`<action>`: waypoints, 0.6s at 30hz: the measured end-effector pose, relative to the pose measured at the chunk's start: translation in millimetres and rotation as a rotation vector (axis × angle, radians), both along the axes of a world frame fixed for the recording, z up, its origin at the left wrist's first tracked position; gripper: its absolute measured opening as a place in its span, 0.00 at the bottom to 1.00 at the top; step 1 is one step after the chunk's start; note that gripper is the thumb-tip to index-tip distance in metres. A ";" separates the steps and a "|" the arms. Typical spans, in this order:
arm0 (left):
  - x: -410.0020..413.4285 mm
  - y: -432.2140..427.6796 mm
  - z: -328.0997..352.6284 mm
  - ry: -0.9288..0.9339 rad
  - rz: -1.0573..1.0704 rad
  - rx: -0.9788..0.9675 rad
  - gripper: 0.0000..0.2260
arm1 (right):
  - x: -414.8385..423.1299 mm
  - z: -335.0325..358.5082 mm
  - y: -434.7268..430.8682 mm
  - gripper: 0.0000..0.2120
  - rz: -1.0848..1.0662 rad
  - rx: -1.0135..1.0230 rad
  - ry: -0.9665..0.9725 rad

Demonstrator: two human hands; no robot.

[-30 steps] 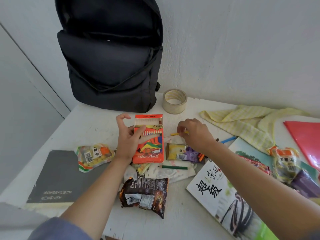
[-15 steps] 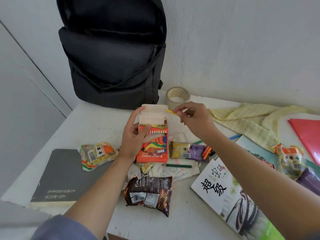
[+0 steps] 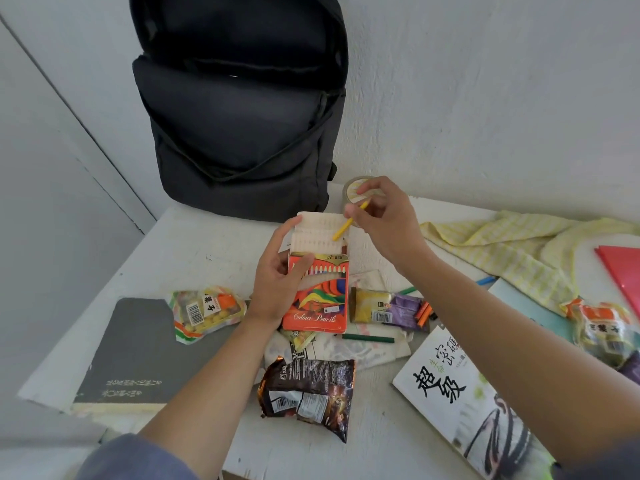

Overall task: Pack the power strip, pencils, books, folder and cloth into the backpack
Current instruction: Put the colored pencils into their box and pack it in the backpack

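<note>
Front edge of table [image 3: 207, 251]: dark snack bag [image 3: 308, 393], white book [image 3: 450, 393] to its right, grey book [image 3: 138, 351] flat at left.

Mid-table: left hand [image 3: 277, 285] grips the pencil box [image 3: 318, 296], thumb pressed on its front, fingers wrapped round the left edge, top open. Right hand [image 3: 384, 223] pinches a yellow pencil [image 3: 343, 229] between thumb and forefinger, its lower end at the box's open top. Green pencil [image 3: 369, 338] lies loose just below the box.

Right side: yellow checked cloth [image 3: 512, 251], red folder [image 3: 623, 271] at frame edge.

Far: tape roll [image 3: 349, 188] partly behind the right hand. Black backpack [image 3: 242, 116] upright against the wall, unzipped and gaping.
</note>
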State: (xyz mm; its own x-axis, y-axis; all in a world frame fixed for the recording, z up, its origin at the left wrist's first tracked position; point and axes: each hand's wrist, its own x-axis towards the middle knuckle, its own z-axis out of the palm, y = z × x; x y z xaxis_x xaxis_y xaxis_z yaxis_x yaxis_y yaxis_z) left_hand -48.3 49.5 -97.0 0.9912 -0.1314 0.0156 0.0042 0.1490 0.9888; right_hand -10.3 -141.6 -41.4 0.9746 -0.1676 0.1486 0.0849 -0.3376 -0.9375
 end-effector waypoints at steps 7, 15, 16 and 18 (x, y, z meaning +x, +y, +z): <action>1.3 0.1 -1.1 -0.008 0.011 0.023 0.22 | 6.6 -4.5 12.3 0.12 0.251 -0.405 -0.028; 1.0 -0.4 -1.2 -0.039 0.011 0.046 0.22 | -7.2 -15.6 14.4 0.13 0.347 -0.613 -0.063; 0.8 -0.5 -0.9 -0.041 0.012 0.052 0.22 | -9.7 -15.3 14.6 0.14 0.348 -0.630 -0.062; 1.3 -0.2 -1.6 -0.052 0.015 0.077 0.22 | -12.9 -17.8 14.1 0.14 0.342 -0.631 -0.043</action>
